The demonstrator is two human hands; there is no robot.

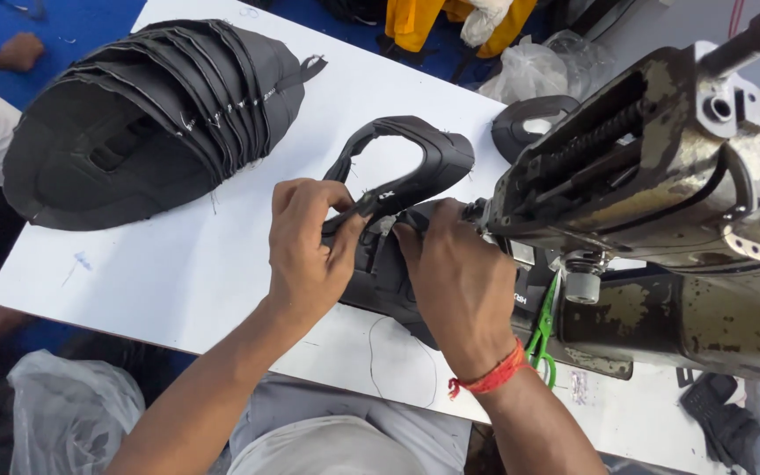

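Lying on the white table (178,273) just left of the worn grey sewing machine (661,176), a limp, light black leather shoe upper (406,171) is pinched at its looped edge by the left hand (310,242) and pressed flat by the right hand (459,281).

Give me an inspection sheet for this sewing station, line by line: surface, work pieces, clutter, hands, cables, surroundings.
Surface: white table, faint marks, loose thread near the front edge.
Job's things: black shoe upper held at the worn sewing machine; stack of black uppers at far left.
Clutter: green snips beside the machine; clear plastic bag at the back.
Hands: left hand pinches the upper's edge; right hand presses it near the needle area.
Cables: nothing seen.
Surroundings: blue floor; another person's hand at top left.
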